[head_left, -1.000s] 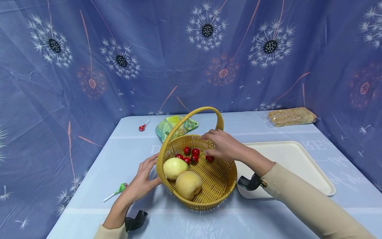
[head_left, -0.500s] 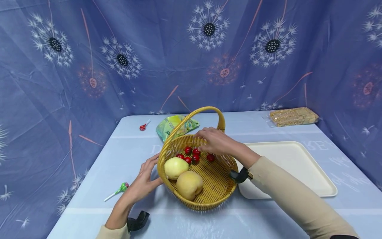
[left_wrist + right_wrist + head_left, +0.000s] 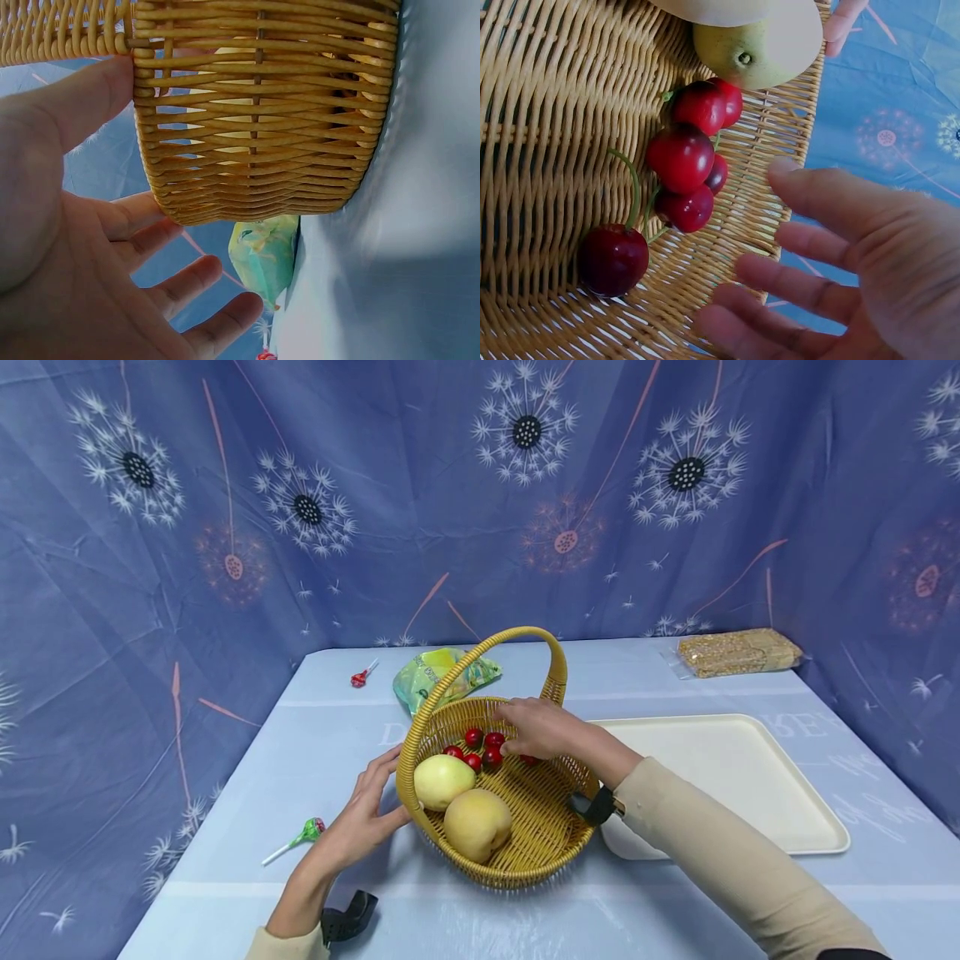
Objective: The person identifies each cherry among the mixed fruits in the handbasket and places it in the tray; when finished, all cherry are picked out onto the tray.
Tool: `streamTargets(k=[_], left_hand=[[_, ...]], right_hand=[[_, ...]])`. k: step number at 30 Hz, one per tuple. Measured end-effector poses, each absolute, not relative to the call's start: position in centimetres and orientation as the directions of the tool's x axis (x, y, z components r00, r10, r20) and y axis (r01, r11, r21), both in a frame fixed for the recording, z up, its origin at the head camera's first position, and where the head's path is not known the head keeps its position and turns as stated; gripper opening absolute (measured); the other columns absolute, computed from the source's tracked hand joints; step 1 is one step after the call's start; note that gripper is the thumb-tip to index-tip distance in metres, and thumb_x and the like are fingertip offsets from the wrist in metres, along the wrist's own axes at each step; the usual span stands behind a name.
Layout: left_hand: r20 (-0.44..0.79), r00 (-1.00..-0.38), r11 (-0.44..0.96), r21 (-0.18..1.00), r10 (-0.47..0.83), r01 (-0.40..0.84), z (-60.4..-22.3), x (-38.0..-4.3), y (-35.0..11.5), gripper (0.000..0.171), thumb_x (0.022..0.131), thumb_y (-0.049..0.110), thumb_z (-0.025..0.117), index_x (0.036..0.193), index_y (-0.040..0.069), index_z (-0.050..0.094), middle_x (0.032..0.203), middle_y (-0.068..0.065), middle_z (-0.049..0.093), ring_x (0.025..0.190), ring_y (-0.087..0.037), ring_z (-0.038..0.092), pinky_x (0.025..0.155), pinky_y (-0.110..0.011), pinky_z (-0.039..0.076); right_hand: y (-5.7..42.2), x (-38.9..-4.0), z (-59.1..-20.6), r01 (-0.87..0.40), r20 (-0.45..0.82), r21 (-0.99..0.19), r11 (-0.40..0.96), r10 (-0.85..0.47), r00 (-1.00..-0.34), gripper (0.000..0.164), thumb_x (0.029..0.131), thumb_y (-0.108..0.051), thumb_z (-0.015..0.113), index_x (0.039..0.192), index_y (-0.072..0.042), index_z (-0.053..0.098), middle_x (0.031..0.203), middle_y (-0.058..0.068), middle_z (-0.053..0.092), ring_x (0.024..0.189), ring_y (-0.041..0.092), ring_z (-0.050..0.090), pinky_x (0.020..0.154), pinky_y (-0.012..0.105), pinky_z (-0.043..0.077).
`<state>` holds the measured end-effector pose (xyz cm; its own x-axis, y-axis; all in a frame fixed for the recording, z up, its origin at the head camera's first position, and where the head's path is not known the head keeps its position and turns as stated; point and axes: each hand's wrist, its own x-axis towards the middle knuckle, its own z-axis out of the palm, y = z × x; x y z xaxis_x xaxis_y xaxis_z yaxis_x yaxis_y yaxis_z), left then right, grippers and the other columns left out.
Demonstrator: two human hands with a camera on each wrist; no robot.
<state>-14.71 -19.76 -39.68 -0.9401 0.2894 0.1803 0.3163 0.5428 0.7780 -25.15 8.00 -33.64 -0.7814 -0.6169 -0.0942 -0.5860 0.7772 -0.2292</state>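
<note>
A round wicker basket (image 3: pixel 517 877) with an arched handle (image 3: pixel 517 631) stands in the middle of the table. In it lie a yellow-green apple (image 3: pixel 442 782), a peach (image 3: pixel 477 824) and several red cherries (image 3: pixel 681 159). My left hand (image 3: pixel 362 822) rests against the basket's left side. In the left wrist view its thumb and index fingertips touch the weave, while the other fingers spread apart. Over the basket's back right part, my right hand (image 3: pixel 543 728) hovers beside the cherries, fingers extended and holding nothing. One cherry (image 3: pixel 613 259) lies slightly apart, mostly covered by that hand in the head view.
A cream tray (image 3: pixel 720 785) lies right of the basket, under my forearm. Behind the basket is a green snack bag (image 3: pixel 420 681); a packaged brown snack (image 3: pixel 738 653) lies back right. Two lollipops, one red (image 3: pixel 360 678) and one green (image 3: pixel 307 832), lie on the left.
My right hand has first shifted left over the basket, then dipped slightly lower and its wrist has moved inward. My left hand keeps its place against the basket; the fruit lies as before.
</note>
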Motion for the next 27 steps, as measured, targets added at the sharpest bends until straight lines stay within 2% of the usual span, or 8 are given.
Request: streamTargets(k=[12,17,22,27], left_hand=[[0.185,-0.939,0.537,0.78,0.291,0.32,-39.77,-14.74,-19.74,0.066,0.085,0.022,0.07,0.142,0.02,0.037,0.156,-0.007,0.02,0.142,-0.036,0.013,0.105,-0.07,0.019],[0.189,-0.937,0.537,0.778,0.294,0.326,-39.77,-14.72,-19.77,0.065,0.085,0.025,0.069,0.142,0.021,0.037,0.156,-0.007,0.02,0.142,-0.036,0.013,0.105,-0.071,0.019],[0.193,-0.935,0.535,0.777,0.299,0.331,-39.75,-14.72,-19.8,0.064,0.086,0.028,0.068,0.142,0.022,0.037,0.156,-0.006,0.02,0.142,-0.035,0.013,0.105,-0.07,0.019],[0.193,-0.936,0.537,0.776,0.295,0.329,-39.78,-14.73,-19.8,0.065,0.086,0.026,0.069,0.142,0.021,0.037,0.156,-0.007,0.021,0.142,-0.036,0.013,0.105,-0.07,0.019]], right_hand=[[8.44,-25.15,-34.08,-0.616,-0.175,-0.176,0.767,-0.641,-0.748,0.041,0.085,-0.029,0.069,0.119,-0.007,0.061,0.114,0.01,0.066,0.099,0.025,0.063,0.089,0.045,0.049],[8.57,-25.02,-34.14,-0.624,-0.189,-0.143,0.768,-0.64,-0.745,0.04,0.084,-0.029,0.07,0.115,-0.005,0.062,0.111,0.009,0.067,0.098,0.024,0.063,0.088,0.043,0.049],[8.59,-24.95,-34.21,-0.605,-0.214,-0.163,0.779,-0.627,-0.749,0.039,0.084,-0.025,0.071,0.116,-0.004,0.062,0.112,0.011,0.066,0.096,0.025,0.062,0.09,0.044,0.048],[8.42,-25.16,-34.54,-0.637,-0.216,-0.187,0.748,-0.664,-0.716,0.037,0.083,-0.021,0.072,0.115,-0.004,0.063,0.11,0.009,0.067,0.09,0.02,0.061,0.084,0.039,0.05]])
